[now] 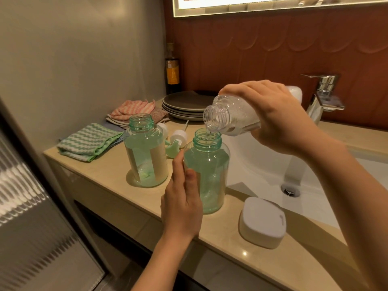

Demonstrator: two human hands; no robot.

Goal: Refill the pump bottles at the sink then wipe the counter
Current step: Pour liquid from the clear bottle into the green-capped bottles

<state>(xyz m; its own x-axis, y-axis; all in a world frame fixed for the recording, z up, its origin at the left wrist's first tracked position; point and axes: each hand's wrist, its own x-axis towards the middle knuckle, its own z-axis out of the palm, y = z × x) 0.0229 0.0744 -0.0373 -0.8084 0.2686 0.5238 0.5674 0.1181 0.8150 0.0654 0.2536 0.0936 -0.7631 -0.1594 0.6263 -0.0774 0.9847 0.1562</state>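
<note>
While the left hand [182, 196] works at the front edge, thumb laid across the front and fingers up the left side, it clasps the near translucent green pump bottle [206, 171]. That bottle stands uncapped on the glossy beige stone worktop [117, 198], just beside the basin, with pale green liquid well up its body. To its right, close to the front edge, sits a rounded white lidded box [262, 222].

Up above, the right hand [279, 118] wraps round a clear ribbed plastic bottle [231, 114], tipped mouth-down, its open neck right over the green bottle's mouth. The contents look clear and bubbly, and a thin trickle seems to run between the two.

Further back on the left stands a second translucent green pump bottle [146, 152], also open, upright, apart from the first. Behind the pair lie the white-and-green pump heads [178, 139], on their sides. A folded green-and-white wavy-striped cloth [90, 141] rests at the left end, pink striped cloths [132, 110] beyond it, then a stack of grey plates [184, 106].

On the right the white sink basin [262, 164] opens out, with a chrome tap [323, 95] over it. In the far corner stands a dark bottle with an orange label [172, 70].
</note>
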